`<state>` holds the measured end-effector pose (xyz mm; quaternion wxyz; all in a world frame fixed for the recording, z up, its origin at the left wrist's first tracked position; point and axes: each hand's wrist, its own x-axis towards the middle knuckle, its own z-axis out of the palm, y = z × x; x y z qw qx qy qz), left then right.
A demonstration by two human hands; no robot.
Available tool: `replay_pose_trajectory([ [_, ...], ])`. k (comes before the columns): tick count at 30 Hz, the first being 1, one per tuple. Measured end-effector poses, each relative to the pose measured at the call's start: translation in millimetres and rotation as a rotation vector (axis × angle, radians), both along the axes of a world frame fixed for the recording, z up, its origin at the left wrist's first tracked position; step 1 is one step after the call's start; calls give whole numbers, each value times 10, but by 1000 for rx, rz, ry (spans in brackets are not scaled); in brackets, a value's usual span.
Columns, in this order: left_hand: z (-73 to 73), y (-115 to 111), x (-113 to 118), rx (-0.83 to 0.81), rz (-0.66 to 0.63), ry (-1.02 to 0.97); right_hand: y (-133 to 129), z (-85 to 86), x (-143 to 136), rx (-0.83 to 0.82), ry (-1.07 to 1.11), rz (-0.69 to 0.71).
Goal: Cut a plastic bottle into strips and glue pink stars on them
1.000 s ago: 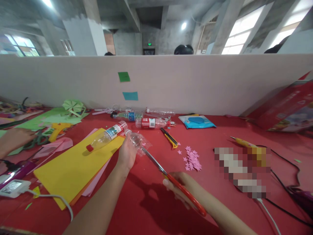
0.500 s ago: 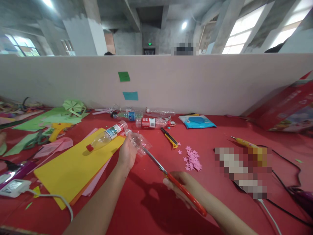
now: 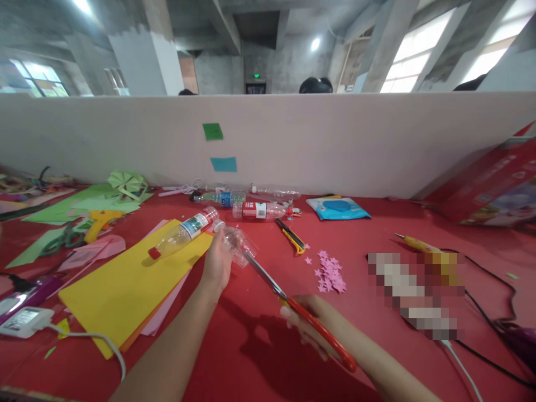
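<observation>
My left hand [image 3: 218, 259] is closed round a clear plastic bottle piece [image 3: 240, 245] with a white neck, held above the red table. My right hand [image 3: 312, 321] grips the red handles of a pair of scissors [image 3: 320, 332]. The scissors' blades point up and left, and their tips touch the lower right side of the clear piece. Left of my left hand, a clear bottle with a red cap [image 3: 180, 235] lies on a stack of yellow paper [image 3: 129, 290]. A yellow box cutter [image 3: 290, 237] and a pile of pink stars [image 3: 330, 272] lie to the right.
Several plastic bottles [image 3: 262, 210] lie along the white partition [image 3: 335, 139]. A blue wipes packet [image 3: 340, 208] is right of them. At the left are a yellow glue gun [image 3: 98, 224], green scissors [image 3: 62, 240] and a cable. A yellow-handled tool [image 3: 419, 244] with a cord lies right.
The clear piece has turned slightly in my left hand, and its cut edge has shifted. The scissors have moved very little. A hand at the far left edge has left the view.
</observation>
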<state>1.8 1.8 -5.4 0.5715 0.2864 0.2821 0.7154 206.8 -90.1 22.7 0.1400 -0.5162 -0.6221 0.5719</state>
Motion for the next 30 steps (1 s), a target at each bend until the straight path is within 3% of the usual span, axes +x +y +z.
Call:
replay_pose_trajectory([
  [12, 19, -5, -5, 13, 44, 15, -50, 69, -66, -12, -99, -65],
  [23, 47, -56, 68, 29, -62, 3, -4, -148, -33, 71, 28, -5],
  [30, 31, -35, 54, 6, -49, -17, -22, -63, -95, 29, -92, -59],
])
